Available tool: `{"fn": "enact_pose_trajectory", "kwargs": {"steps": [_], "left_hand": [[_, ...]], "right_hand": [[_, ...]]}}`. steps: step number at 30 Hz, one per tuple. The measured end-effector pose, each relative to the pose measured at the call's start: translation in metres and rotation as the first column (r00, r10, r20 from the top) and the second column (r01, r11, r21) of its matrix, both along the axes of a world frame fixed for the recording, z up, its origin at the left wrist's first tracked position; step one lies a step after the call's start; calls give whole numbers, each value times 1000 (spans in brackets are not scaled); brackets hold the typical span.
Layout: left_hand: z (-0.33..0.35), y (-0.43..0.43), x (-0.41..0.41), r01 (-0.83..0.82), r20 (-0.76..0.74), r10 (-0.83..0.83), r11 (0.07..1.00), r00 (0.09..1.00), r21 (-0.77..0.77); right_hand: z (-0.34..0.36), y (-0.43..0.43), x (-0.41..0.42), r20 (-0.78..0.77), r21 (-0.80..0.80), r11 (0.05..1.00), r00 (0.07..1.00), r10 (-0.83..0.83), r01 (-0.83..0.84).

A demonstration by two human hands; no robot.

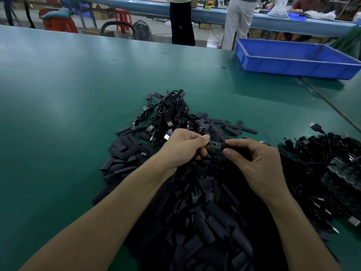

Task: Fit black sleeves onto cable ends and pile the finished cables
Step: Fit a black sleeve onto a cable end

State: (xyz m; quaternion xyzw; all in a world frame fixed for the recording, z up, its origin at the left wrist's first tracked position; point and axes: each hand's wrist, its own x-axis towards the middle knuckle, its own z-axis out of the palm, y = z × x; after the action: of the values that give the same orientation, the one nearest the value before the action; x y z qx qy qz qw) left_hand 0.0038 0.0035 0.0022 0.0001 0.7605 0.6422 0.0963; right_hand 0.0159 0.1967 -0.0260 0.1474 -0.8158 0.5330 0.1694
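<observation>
over the sleeve heap [205, 212], left fingers [201, 138] pinch the board [214, 145], right fingers [241, 142] pinch a sleeve [228, 147].

Two bare forearms fill the lower part of the frame. The left hand [181, 145] and right hand [257, 163] are bare too, with short, trimmed nails.

Green worktable [78, 85], blue bench [195, 12] behind, red stools [122, 18].

left hand [183, 146], right hand [258, 163]: pinch grips
</observation>
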Motion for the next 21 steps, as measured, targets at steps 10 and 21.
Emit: {"fn": "enact_pose_trajectory", "kwargs": {"steps": [10,21], "left_hand": [[-1,2,1,-39,-24,39,999,999,2],[-4,3,1,-24,-33,24,1000,999,-1]], "right_hand": [[3,2,3,129,-128,983,981,145,-129],[4,-7,6,-20,30,999,999,-40,40]]}}
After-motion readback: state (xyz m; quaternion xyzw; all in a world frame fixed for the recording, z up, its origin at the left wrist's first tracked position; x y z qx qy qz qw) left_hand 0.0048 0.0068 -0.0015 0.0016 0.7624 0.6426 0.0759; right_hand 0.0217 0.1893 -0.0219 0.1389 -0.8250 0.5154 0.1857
